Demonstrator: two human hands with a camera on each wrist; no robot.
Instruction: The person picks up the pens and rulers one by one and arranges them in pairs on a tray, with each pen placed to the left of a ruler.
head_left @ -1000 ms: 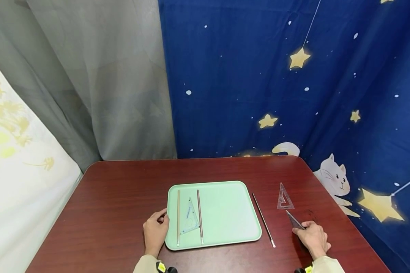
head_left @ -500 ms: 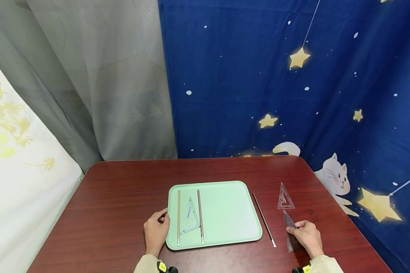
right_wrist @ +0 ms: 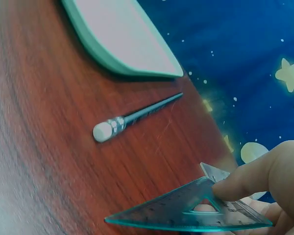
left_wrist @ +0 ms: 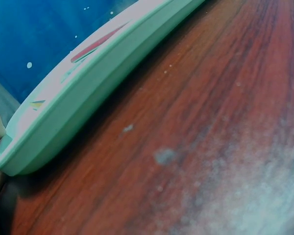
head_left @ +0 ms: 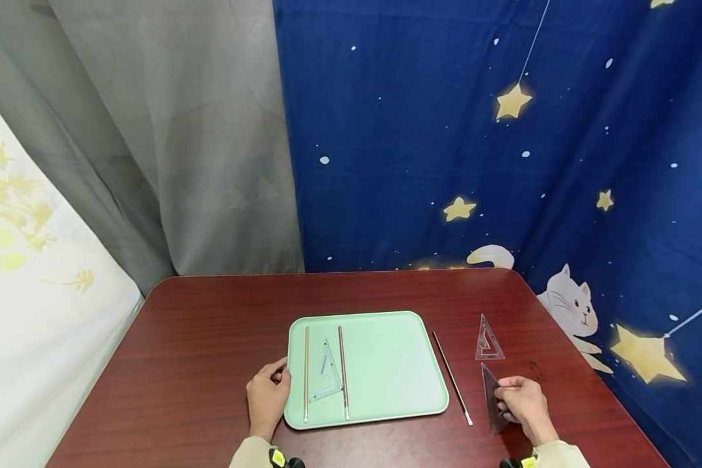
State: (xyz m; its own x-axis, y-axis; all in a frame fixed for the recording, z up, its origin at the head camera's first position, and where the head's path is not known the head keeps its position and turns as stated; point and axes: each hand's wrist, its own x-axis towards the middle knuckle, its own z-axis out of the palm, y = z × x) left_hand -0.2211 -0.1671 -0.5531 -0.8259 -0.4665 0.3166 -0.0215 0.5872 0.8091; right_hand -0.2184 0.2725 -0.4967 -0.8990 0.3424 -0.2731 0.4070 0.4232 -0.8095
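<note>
Thumb and fingers of my right hand pinch a clear set square, closed on it with only the plastic between. Since one second ago it came slightly nearer to the tray and turned more upright, with fingers now curled behind it. I judge this makes the hold better for carrying, but the piece is not on the tray. If its lower edge touches the table, I cannot tell. With my left hand I pinch the left rim of the tray, same as before. Farther out, one dark pencil lies just beside the tray, and a small triangle lies beyond the held piece. Inside the tray, a printed triangle rests between a tan pencil and a red pencil.
</note>
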